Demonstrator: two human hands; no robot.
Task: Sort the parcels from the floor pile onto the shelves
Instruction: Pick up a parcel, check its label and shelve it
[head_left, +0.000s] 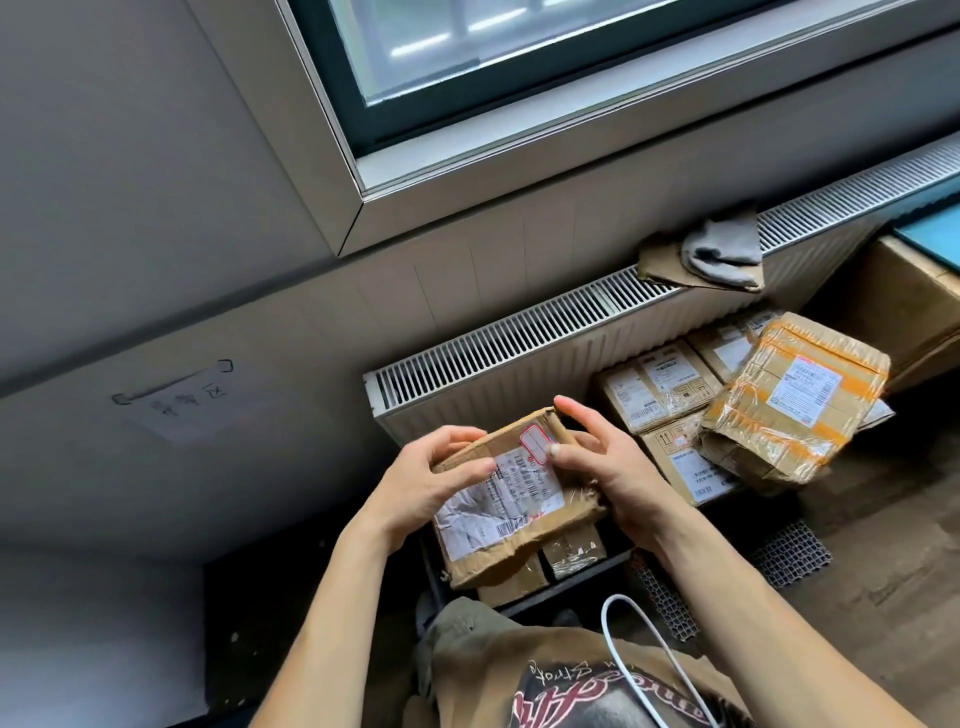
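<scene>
Held parcel: I grip a worn cardboard parcel in the air before me, left hand clasping its left edge, right hand its right; stacked parcels lie against the radiator, rightward

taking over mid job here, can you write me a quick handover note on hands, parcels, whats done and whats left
Left hand and right hand both grip one small brown parcel, label up, in the air.
Floor pile sits beside the radiator, a tape-wrapped parcel tilted on top.
Done: this parcel is picked up. Left: shelve it, then the pile. Shelves are not in view.
</scene>
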